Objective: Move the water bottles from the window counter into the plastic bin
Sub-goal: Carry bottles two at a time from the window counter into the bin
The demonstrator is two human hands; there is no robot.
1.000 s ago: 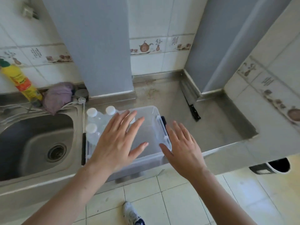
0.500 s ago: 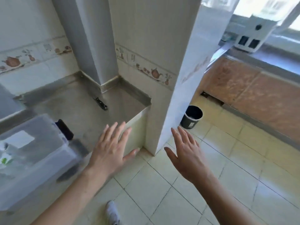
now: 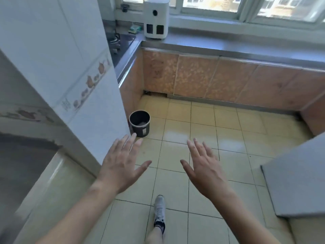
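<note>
Bare fingers spread wide on both hands, holding nothing: the left hand and the right hand hang palm-down in the air over the floor, thumbs turned toward each other, a gap of tile showing between them. Below them a foot in a grey shoe stands on the yellow tiled floor.

Just beyond the left fingertips a small black bin sits on the floor against the corner of a white tiled pillar, which fills the left side and blocks the view past it. To the right a grey flat surface juts in at the edge.

Across the floor runs the window counter, grey-topped over orange cabinet doors, well apart from both hands. A white appliance stands on it under the window. A stove lies on the counter's left arm behind the pillar, with a small green-topped item near it, too blurred to tell what it is. No water bottles or plastic bin can be made out in this view.
</note>
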